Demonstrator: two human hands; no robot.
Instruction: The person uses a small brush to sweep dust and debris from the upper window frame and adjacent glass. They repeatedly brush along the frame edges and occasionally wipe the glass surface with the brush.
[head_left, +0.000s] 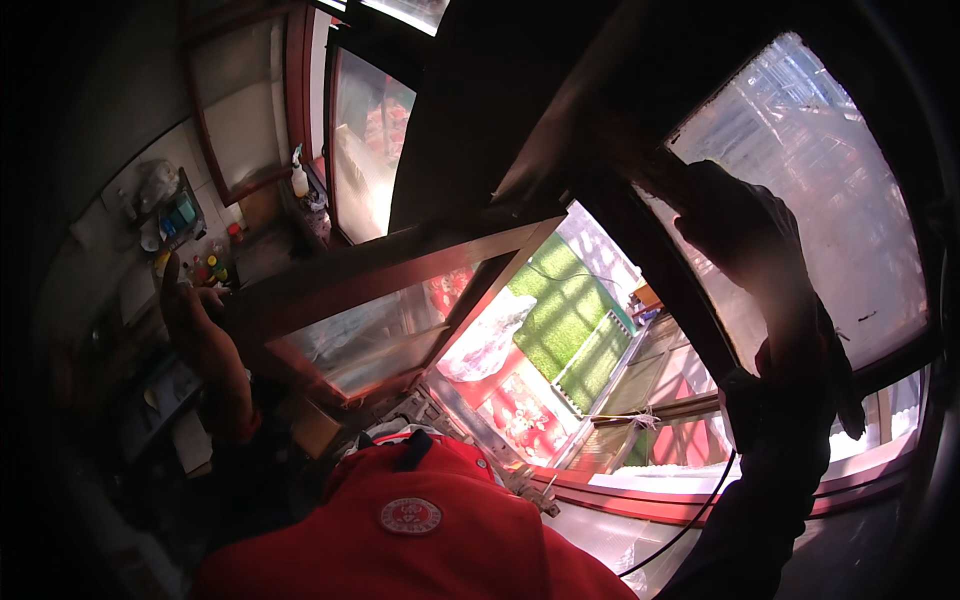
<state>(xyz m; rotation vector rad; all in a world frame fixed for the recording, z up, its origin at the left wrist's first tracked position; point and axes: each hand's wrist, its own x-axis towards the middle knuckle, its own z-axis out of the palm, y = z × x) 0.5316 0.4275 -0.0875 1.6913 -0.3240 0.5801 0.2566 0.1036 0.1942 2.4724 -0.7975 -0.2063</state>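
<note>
Dark against a cloudy window pane (840, 225), my right hand (739, 221) is raised with curled fingers at the dark window frame (675, 277); shadow hides whether it grips the frame or something else. My left hand (187, 300) is up at the left, its index finger extended and the others apart, with nothing visible in it. Beside that hand, a reddish-brown framed glass sash (375, 337) stands swung at an angle across the middle. Below it is the red garment (420, 525) on my chest, bearing a round badge.
Bottles (214, 266) and a small shelf (180, 217) are at the left wall. A spray bottle (298, 176) stands by another window. Through the opening show green matting (559, 292), clear plastic (484, 337) and red floral fabric (525, 412). A black cable (694, 521) hangs at lower right.
</note>
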